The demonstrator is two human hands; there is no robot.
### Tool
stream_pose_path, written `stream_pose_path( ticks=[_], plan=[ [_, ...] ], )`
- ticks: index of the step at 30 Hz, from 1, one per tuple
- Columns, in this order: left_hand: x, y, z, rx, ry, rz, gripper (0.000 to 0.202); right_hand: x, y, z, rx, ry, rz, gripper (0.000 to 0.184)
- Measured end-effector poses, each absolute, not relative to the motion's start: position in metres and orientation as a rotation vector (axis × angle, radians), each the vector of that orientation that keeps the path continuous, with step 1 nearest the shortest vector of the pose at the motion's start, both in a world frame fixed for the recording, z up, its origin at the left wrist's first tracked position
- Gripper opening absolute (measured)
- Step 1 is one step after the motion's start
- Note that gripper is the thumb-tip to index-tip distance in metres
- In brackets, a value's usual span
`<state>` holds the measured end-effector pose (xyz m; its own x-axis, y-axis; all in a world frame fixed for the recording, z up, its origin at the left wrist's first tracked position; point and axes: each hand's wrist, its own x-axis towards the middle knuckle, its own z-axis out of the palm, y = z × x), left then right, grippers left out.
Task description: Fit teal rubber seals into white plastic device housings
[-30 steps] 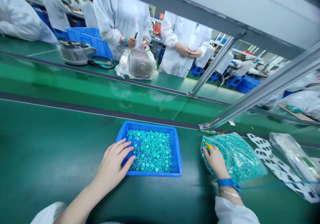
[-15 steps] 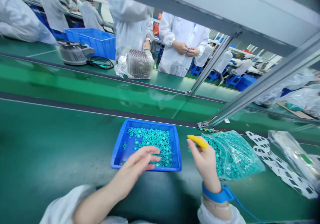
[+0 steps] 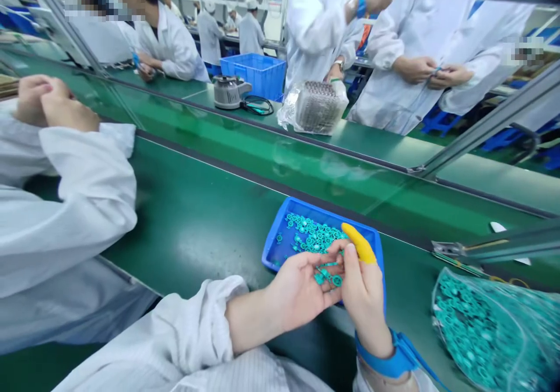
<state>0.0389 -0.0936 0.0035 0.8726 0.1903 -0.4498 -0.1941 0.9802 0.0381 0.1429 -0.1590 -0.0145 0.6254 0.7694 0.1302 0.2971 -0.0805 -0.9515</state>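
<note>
Head view: the blue tray [image 3: 286,247] sits on the green bench [image 3: 196,205], its long axis slanting down rightward along the dark strip [image 3: 245,181]. Green rings [image 3: 312,234] lie in it. The left hand [image 3: 300,290], palm up and loosely cupped, carries a few rings at mixed angles. The right hand [image 3: 363,290] meets its fingertips, yellow-covered finger raised; whether it pinches a ring cannot be told. Bench stretches left to a co-worker's sleeve [image 3: 91,182]; rightward, bench separates tray and bag [image 3: 494,333].
</note>
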Motion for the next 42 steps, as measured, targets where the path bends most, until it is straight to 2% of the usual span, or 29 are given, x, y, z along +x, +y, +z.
stream_pose_path(
  ticks=[4,10,16,20,22,25,29,34,42],
  plan=[
    [0.032,-0.091,0.005,0.011,0.424,0.211,0.03,0.137,-0.165,-0.011,-1.517,-0.89,0.451,0.021],
    [0.01,-0.078,0.006,0.045,0.388,0.188,0.029,0.138,-0.172,-0.012,-1.523,-1.173,0.297,0.036],
    [0.0,-0.072,0.001,0.043,0.374,0.235,0.037,0.137,-0.173,-0.012,-1.522,-1.263,0.228,0.052],
    [0.0,-0.071,0.002,0.032,0.361,0.255,0.039,0.141,-0.171,-0.009,-1.652,-1.373,0.142,0.061],
    [0.0,-0.071,0.004,0.025,0.367,0.273,0.04,0.143,-0.169,-0.005,-1.706,-1.558,0.106,0.059],
    [0.0,-0.071,0.005,0.013,0.376,0.297,0.04,0.143,-0.167,-0.003,-1.659,-1.824,0.067,0.039],
    [0.0,-0.072,0.004,0.002,0.385,0.326,0.041,0.139,-0.166,-0.006,-1.632,-1.761,-0.078,0.02],
    [-0.002,-0.072,0.004,0.017,0.338,0.257,0.039,0.137,-0.168,-0.006,-1.686,-1.517,-0.135,0.021],
    [-0.004,-0.071,0.012,0.021,0.319,0.299,0.043,0.136,-0.173,-0.011,-1.588,-1.568,-0.107,0.032]
  ],
)
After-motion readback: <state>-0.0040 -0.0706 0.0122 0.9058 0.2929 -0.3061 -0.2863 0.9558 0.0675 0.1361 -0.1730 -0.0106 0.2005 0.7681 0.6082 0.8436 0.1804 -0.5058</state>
